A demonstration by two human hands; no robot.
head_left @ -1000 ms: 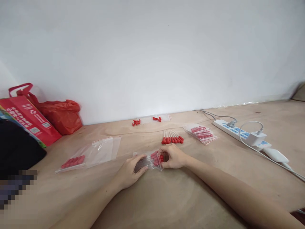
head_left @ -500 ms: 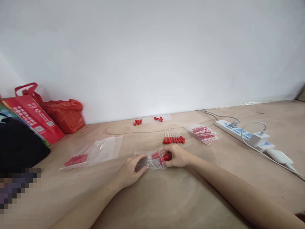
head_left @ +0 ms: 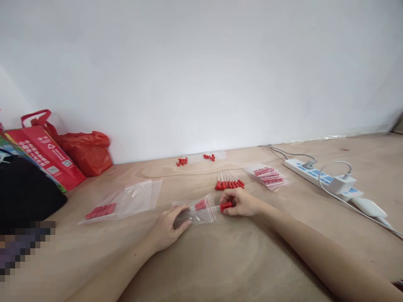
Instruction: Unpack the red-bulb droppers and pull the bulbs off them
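Observation:
A clear zip bag [head_left: 201, 216] lies in front of me, with red-bulbed droppers [head_left: 200, 204] showing inside. My left hand [head_left: 171, 222] is closed around the bag's left end. At its mouth on the right, my right hand [head_left: 237, 203] pinches the red bulb of a glass dropper [head_left: 226, 205]; whether it grips more than one, I cannot tell. The glass stem points left toward the bag's opening, its tip hard to make out against the plastic. Just beyond my right hand, a row of loose droppers [head_left: 229, 184] lies with bulbs toward me.
Filled zip bags [head_left: 269, 178] are stacked at right, near a white power strip [head_left: 307, 172] with cables. At left lie more zip bags [head_left: 137, 197], one holding red bulbs [head_left: 100, 210]. Small red pieces [head_left: 181, 161] sit by the wall. Red bags [head_left: 85, 153] stand far left.
My right hand has moved slightly right with the dropper, baring its glass stem outside the bag's mouth. My left hand and the bag have shifted a little left.

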